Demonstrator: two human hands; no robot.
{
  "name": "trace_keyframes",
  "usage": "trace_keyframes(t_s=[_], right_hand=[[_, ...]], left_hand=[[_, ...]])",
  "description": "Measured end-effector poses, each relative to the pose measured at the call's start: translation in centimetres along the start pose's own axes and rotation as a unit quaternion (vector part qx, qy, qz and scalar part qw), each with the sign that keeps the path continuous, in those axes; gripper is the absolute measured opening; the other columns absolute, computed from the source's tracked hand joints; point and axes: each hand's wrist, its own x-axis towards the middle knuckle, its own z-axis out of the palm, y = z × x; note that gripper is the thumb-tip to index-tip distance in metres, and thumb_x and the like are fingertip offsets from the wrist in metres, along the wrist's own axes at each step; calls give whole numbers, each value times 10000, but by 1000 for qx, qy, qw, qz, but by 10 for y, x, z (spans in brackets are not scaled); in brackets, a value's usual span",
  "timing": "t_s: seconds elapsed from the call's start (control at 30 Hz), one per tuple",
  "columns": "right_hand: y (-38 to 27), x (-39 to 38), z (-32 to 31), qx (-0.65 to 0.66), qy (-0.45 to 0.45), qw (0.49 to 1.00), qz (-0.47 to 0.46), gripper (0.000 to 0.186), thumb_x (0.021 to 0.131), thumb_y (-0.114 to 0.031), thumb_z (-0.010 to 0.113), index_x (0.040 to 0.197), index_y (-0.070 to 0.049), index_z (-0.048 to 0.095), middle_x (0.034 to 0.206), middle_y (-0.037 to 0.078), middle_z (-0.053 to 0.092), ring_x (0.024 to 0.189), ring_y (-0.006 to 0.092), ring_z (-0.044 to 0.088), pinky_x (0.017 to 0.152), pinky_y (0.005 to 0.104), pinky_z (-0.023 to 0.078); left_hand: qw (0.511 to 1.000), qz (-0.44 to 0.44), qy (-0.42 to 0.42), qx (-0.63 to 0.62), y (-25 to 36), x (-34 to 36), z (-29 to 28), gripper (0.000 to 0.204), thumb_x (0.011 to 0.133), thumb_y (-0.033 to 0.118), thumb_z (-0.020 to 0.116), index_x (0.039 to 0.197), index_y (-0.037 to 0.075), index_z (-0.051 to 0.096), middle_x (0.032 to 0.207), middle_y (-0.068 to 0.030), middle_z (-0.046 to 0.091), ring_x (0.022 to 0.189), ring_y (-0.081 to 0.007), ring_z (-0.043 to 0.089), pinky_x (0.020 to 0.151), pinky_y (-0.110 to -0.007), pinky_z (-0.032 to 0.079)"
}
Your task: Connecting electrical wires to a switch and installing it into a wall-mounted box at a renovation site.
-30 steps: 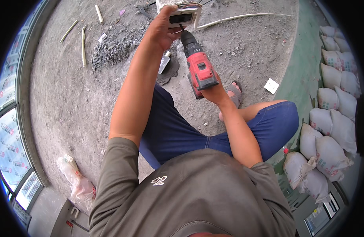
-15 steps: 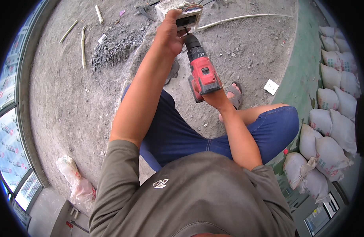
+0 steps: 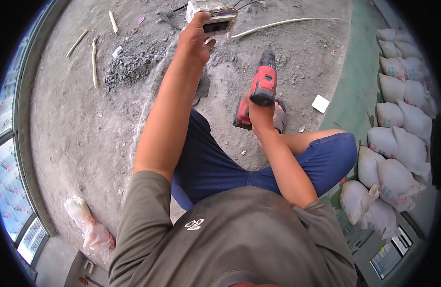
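My left hand (image 3: 194,42) is closed on a white-framed electrical faceplate (image 3: 220,27) with a dark middle, its thumb on the upper edge. The faceplate sits against a pale block (image 3: 203,6) at the top of the view, and thin wires show along its upper side. To the right, my right hand (image 3: 261,116) grips a red and black cordless drill (image 3: 264,80) by its handle. The drill points away from me, apart from the faceplate, and its tip cannot be made out clearly.
Grey rubble (image 3: 129,68) lies left of my left arm, near pipe pieces (image 3: 94,62) and pliers (image 3: 167,20). A long pale conduit (image 3: 282,25) stretches right of the faceplate. A white square plate (image 3: 320,103) lies on the floor; filled sacks (image 3: 395,88) line the right side.
The drill has come away from the faceplate and moved right and nearer, still in my right hand. My left hand stays on the faceplate.
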Motion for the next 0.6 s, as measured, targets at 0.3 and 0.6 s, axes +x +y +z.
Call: trace_keyframes(t_s=[0.3,0.6], right_hand=[[40,123,-18,98,176,977,69,462,694,30,746,1090,-63,526,993,47,602,859,191,606,816,367,493],[119,111,-53,-112,215,968,-61,524,848,-226,674,1260,-5,438,1248,184,522,1159,299,536,994,381,417]], left_hand=[[999,-40,-11,-13,2,-9,9,447,818,229,653,1211,79,504,1206,-153,530,1130,-308,488,995,-539,347],[998,-51,-31,-21,2,-12,7,413,780,224,687,1155,103,563,1185,-99,560,1132,-266,493,937,-524,367]])
